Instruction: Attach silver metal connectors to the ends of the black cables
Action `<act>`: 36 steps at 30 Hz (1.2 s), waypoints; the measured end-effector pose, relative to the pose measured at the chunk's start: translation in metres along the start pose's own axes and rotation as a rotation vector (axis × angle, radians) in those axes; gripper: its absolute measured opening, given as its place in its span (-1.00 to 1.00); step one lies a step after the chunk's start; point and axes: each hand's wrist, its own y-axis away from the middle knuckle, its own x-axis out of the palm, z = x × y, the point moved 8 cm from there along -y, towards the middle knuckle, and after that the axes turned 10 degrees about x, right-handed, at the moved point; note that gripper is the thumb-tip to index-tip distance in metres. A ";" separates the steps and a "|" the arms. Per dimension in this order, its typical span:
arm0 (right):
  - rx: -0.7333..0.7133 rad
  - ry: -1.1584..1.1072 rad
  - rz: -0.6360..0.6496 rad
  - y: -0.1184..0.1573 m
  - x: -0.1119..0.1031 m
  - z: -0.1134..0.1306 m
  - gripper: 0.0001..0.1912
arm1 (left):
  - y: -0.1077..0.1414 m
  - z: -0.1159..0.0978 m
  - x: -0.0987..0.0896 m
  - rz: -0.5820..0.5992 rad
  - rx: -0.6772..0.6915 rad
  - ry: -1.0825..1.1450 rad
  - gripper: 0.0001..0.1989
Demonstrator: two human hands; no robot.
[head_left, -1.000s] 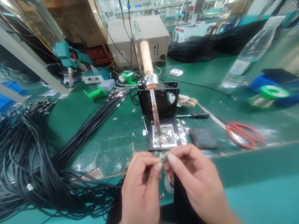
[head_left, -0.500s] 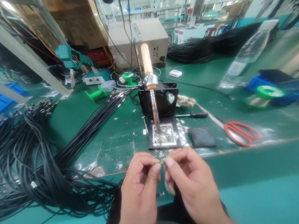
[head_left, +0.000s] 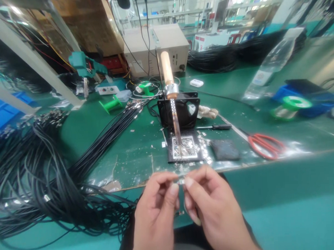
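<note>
My left hand (head_left: 156, 210) and my right hand (head_left: 214, 204) meet at the bench's front edge, both closed in a pinch. A small silvery metal piece (head_left: 181, 182) shows between their fingertips; its exact kind is too small to make out. Just beyond them, a wooden-handled soldering iron (head_left: 168, 71) stands tip-down in a holder. Its tip reaches into a white-rimmed square tray (head_left: 174, 157) of small metal bits. Left of my hands hangs a thick bundle of black cables (head_left: 55, 177). Below the fingers, a small cable end (head_left: 179, 213) pokes out.
Behind the tray stands a black fan (head_left: 179, 113). To the right lie a screwdriver (head_left: 221, 127), a dark square pad (head_left: 225, 149) and red-handled scissors (head_left: 266, 145). Farther right are a plastic bottle (head_left: 275, 65) and a green solder spool (head_left: 292, 106). Loose metal bits litter the bench.
The camera view has shifted slightly. The fingertips stay pinched close together, and the small metal piece between them shows more clearly now.
</note>
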 end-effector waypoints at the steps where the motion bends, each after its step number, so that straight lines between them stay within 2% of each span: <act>1: 0.009 -0.005 0.010 0.001 0.001 -0.002 -0.59 | 0.002 0.001 -0.001 0.007 -0.008 0.007 -0.85; 8: 0.047 -0.010 0.047 0.008 0.006 -0.009 -0.60 | 0.010 0.003 -0.005 0.045 0.000 0.058 -0.88; 17: 0.088 -0.061 0.030 0.018 0.007 -0.019 -0.56 | 0.017 -0.001 -0.004 0.049 -0.032 0.135 -0.91; 26: 0.175 -0.202 0.055 0.021 0.010 -0.029 -0.56 | 0.027 0.007 -0.007 0.026 -0.120 0.156 -0.89; 36: 0.240 -0.299 0.170 0.026 0.015 -0.035 -0.67 | 0.028 0.007 -0.011 0.037 -0.112 0.127 -0.82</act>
